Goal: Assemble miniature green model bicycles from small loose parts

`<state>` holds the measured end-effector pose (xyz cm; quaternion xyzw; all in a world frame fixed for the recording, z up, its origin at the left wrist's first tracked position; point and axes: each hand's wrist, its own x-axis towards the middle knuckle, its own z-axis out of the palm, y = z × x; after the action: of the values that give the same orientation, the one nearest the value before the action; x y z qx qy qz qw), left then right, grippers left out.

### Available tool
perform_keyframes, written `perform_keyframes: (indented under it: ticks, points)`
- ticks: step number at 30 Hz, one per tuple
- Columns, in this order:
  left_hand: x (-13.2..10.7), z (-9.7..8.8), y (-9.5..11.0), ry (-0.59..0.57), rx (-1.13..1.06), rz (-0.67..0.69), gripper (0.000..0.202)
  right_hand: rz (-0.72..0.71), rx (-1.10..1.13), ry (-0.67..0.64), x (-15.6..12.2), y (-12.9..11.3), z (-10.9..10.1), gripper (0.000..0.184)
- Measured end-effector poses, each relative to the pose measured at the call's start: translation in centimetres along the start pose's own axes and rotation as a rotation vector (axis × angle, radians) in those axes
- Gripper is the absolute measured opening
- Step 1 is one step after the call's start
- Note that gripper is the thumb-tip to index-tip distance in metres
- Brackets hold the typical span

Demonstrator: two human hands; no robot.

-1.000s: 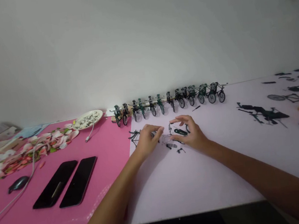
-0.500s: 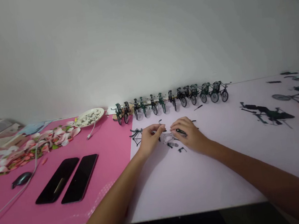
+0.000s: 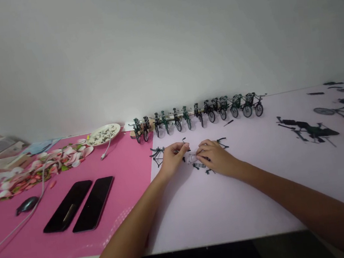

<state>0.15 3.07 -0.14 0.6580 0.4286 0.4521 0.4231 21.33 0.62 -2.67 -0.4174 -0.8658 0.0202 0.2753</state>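
My left hand (image 3: 174, 157) is closed, thumb and forefinger pinching a small dark toy bicycle part (image 3: 183, 139) whose bent tip sticks up past the fingertips. Close by on its right, my right hand (image 3: 215, 156) has its fingers drawn together; whatever they hold is hidden. A pale, clear-looking piece (image 3: 191, 159) lies between the two hands, by the right fingertips. Just below are a grey and black small part (image 3: 198, 166) and a dark bent part (image 3: 210, 171). A black bicycle frame piece (image 3: 157, 156) lies left of my left hand, and another dark part (image 3: 222, 143) shows behind my right.
Several assembled miniature bicycles (image 3: 186, 118) stand in a row by the wall. More bicycle parts (image 3: 311, 129) lie at right. Two phones (image 3: 93, 204), a mouse (image 3: 27, 205), a white cable (image 3: 43, 184), petals (image 3: 36, 171) and a plate of small parts (image 3: 117, 129) occupy the left.
My right hand has turned slightly, its fingertips now lower and nearer the pale piece. The dark green part that showed at its fingers is hidden now. My left hand keeps its pinch.
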Motion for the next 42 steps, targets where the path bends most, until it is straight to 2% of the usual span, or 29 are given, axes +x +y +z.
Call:
perform_keyframes:
  ticks: [7, 19, 27, 33, 38, 42]
  points:
    - [0.0, 0.0, 0.0, -0.006, 0.013, 0.003, 0.047, -0.012, -0.001, -0.006, 0.1, 0.1, 0.1, 0.023]
    - [0.0, 0.0, -0.3, -0.019, 0.028, 0.021, 0.045, 0.030, 0.124, -0.011, 0.0, 0.0, -0.2, 0.025]
    - [0.1, 0.0, -0.2, -0.015, 0.028, 0.020, 0.043, -0.007, 0.132, -0.009, 0.1, 0.7, -0.1, 0.025]
    - [0.1, -0.1, -0.3, -0.020, 0.046, 0.018, 0.044, 0.088, 0.193, -0.009, 0.1, 1.1, 0.4, 0.030]
    - [0.1, 0.0, -0.5, -0.011, 0.039, 0.029, 0.043, 0.056, 0.168, 0.039, 0.1, 1.2, 0.1, 0.031]
    - [0.1, 0.0, -0.4, -0.017, 0.034, 0.018, 0.043, 0.151, 0.146, -0.024, -0.2, 1.1, -0.4, 0.039]
